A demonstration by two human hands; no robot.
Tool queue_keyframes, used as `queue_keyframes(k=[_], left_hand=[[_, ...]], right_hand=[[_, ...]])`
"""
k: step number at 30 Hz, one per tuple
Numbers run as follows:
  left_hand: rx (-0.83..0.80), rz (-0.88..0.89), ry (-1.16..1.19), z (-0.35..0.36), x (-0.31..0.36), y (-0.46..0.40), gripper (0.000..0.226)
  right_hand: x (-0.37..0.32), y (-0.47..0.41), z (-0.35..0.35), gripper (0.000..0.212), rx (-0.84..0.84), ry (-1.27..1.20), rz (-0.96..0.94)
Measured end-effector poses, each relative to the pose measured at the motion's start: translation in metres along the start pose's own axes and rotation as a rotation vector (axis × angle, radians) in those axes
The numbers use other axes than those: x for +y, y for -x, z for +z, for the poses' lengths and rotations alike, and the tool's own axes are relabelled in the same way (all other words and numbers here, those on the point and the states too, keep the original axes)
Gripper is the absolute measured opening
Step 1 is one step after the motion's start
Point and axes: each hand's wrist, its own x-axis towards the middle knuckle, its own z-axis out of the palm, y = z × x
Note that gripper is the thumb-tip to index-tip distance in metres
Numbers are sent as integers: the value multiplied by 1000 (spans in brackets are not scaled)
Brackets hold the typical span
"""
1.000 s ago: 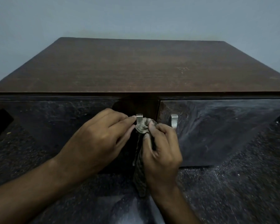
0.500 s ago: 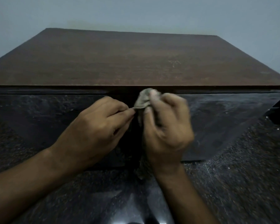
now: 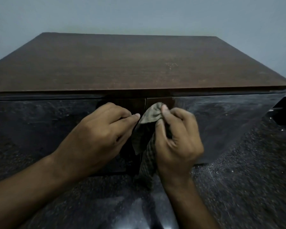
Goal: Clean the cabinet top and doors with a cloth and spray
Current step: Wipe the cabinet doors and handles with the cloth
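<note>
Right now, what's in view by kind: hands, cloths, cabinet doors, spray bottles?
Hands: 2, left hand and right hand
Cloths: 1, cloth, gripped by the right hand
Cabinet doors: 2, left door and right door
Spray bottles: 0 in view
Total: 5

Two bare forearms enter from the bottom edge; no sleeve, watch, band or glove shows on either; the left hand (image 3: 96, 134) and the right hand (image 3: 178, 142) carry no rings; fingernails are short and unpainted; the right hand is slightly blurred.
</note>
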Motion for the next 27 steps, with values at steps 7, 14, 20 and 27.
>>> queue_keyframes(k=[7,14,20,27], left_hand=[[-10,0,0,4,1,-3,20],[-42,12,4,7,0,-5,23],[-20,30,53,16,4,-11,18],[30,-16,47,22,7,-14,19]], right_hand=[[-3,-9,3,17,30,-23,-9],[10,-7,-6,20,119,-37,118],[8,-15,0,22,190,-130,128],[23,25,-11,21,51,-69,221]])
